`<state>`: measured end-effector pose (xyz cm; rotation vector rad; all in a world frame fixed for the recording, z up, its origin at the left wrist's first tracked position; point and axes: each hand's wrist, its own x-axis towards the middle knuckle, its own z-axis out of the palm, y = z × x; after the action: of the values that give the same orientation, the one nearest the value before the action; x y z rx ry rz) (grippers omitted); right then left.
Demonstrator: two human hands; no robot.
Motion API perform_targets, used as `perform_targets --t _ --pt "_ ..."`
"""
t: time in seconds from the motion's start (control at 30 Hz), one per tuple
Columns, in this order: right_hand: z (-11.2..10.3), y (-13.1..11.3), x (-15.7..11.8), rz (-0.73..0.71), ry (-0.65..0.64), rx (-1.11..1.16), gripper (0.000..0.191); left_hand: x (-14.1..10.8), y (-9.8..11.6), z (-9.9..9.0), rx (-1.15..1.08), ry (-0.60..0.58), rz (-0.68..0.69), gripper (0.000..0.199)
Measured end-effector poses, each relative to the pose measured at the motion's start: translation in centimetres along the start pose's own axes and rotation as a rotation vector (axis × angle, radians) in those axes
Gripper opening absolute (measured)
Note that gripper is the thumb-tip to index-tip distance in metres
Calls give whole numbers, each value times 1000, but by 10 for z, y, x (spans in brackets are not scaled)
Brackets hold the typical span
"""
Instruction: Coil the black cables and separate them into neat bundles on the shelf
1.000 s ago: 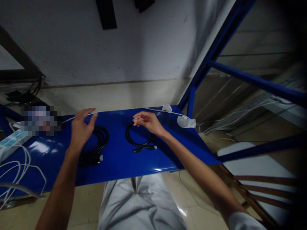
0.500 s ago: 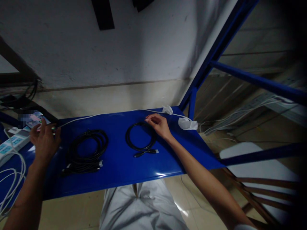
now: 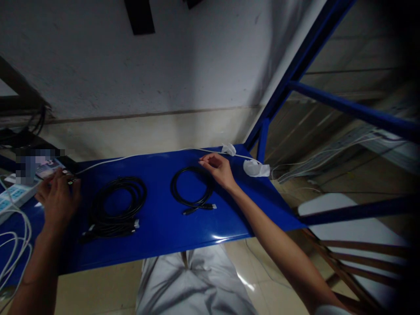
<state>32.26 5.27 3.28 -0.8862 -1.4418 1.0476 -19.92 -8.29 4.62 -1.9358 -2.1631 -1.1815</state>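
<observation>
My left hand (image 3: 61, 194) is at the left end of the blue table (image 3: 157, 236), its fingers over a phone-like object (image 3: 49, 166) with a lit screen; what its fingertips hold, if anything, is unclear. My right hand (image 3: 218, 168) hovers at the back edge of a single coiled black cable (image 3: 175, 192), thumb and fingertips pinched together. Anything between those fingertips is too small to name. Between my hands lies a thicker bundle of coiled black cables (image 3: 142, 192), its connectors toward the front edge.
A power strip (image 3: 16, 197) and looped white cords (image 3: 13, 249) occupy the left end. Crumpled white plastic pieces (image 3: 256, 168) lie at the back right, by a white cable (image 3: 147, 154). Blue frame bars (image 3: 263, 140) and a chair (image 3: 354, 227) stand to the right.
The view has shifted slightly. My left hand has moved a little left and down, its fingers lower at the phone-like object. The right hand keeps its pinch in nearly the same place.
</observation>
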Motion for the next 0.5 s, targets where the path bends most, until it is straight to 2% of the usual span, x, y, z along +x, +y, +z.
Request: perform_targets --t 0.03,0.1,0.17,0.3,0.5 --pt "0 -2 0 1 8 22 36 -5 0 0 90 63 -21 37" --pt "-1 -4 1 3 26 59 39 -13 -1 0 208 116 -38 32" --pt "-2 -5 2 3 43 77 40 -19 -6 -2 223 103 -40 32" --pt "-2 -6 4 -25 57 97 37 -20 -25 -10 238 158 -97 42" --pt "0 -7 3 -13 43 81 40 -9 -53 -20 102 250 -378 64"
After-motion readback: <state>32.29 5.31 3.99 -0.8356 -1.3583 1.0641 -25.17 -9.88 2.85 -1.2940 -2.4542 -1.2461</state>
